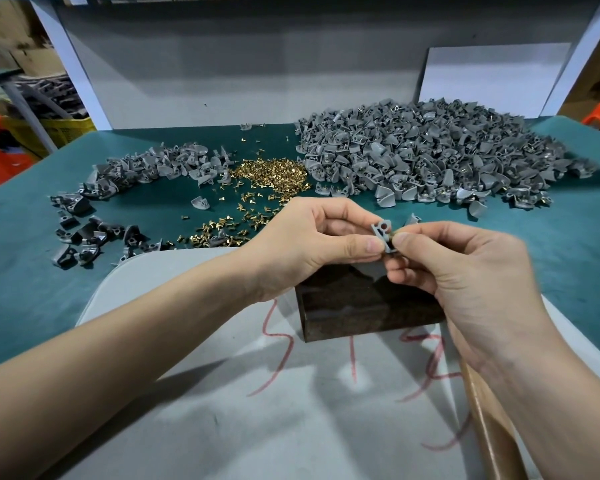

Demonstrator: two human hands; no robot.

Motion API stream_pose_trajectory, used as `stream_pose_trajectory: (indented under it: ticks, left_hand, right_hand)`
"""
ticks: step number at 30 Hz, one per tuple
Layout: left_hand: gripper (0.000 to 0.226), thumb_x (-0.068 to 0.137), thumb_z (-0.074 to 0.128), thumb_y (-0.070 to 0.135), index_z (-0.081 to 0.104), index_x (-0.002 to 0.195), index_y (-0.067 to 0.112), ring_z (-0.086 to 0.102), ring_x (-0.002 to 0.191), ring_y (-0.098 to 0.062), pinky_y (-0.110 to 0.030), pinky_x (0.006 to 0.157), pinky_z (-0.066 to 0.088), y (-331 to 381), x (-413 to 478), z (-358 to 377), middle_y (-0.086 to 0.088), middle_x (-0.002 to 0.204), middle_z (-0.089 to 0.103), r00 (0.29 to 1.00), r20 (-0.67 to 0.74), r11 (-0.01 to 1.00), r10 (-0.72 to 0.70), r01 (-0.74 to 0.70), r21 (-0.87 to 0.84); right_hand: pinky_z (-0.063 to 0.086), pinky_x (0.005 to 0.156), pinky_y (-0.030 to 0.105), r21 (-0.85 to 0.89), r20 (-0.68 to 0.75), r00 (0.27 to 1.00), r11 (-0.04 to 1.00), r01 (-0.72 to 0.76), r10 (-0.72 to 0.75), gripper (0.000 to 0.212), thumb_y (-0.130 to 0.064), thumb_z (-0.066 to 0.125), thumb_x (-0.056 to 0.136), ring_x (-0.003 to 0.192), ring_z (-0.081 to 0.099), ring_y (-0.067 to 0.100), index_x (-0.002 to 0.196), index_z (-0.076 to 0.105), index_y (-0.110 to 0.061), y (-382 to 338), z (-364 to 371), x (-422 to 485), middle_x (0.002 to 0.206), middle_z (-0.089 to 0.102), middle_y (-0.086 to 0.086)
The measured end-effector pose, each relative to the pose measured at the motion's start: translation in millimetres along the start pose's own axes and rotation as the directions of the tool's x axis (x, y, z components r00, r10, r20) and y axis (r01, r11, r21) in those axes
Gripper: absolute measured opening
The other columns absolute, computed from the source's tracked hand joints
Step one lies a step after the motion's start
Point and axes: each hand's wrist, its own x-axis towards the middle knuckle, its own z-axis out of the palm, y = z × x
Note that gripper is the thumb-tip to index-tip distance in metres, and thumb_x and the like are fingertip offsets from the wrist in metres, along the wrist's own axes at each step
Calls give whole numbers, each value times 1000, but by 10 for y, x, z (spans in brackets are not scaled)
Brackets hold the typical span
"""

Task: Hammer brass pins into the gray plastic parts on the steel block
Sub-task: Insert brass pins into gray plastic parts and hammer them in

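Teal felt-covered table (32,271) fills most of the view. On its near side lies a pale gray flat sheet w/ red scrawled marks (222,410). Far right: big heap of gray curved plastic parts (430,150), some w/ brass showing. Far left: a smaller, looser scatter of the same gray parts (136,168). Dark shiny rectangular steel block (361,306) sits on the gray sheet, centre, just below both hands. Left hand (312,237) & right hand (465,271) meet above the block. A light wooden handle (489,427) runs from under the right wrist to the bottom edge. Its head is hidden, and I can't tell if the hand grips it. Heap of small brass pins (271,174) lies on the felt btwn the two gray heaps, w/ strays trailing toward the sheet. Left thumb & fingers pinch one small gray plastic part w/ a round hole (381,233), held upright in the air over the block. Right thumb & forefinger pinch a tiny brass pin (394,233) against that part's right edge.
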Motion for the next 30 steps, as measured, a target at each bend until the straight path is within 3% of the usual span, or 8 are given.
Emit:
stream_pose_trajectory:
  ticks: [27,30]
  left_hand:
    - [24,65,70,5,69,88,9,69,70,-10,-19,75,55,35,-21,3,-2,76,73,1000,13,995,-20,19,93]
    - [21,71,70,-4,69,88,8,69,69,-8,-16,72,54,28,-24,8,0,75,73,1000,9,991,-7,6,133]
  right_hand:
    - [50,48,16,-88,33,999,996,-1,4,25,5,68,77,47,62,14,58,72,-11,2,-37,2,52,64,8]
    - [51,48,16,-109,36,999,994,3,0,23,4,68,77,46,62,15,59,72,-9,-3,-45,-3,53,64,9]
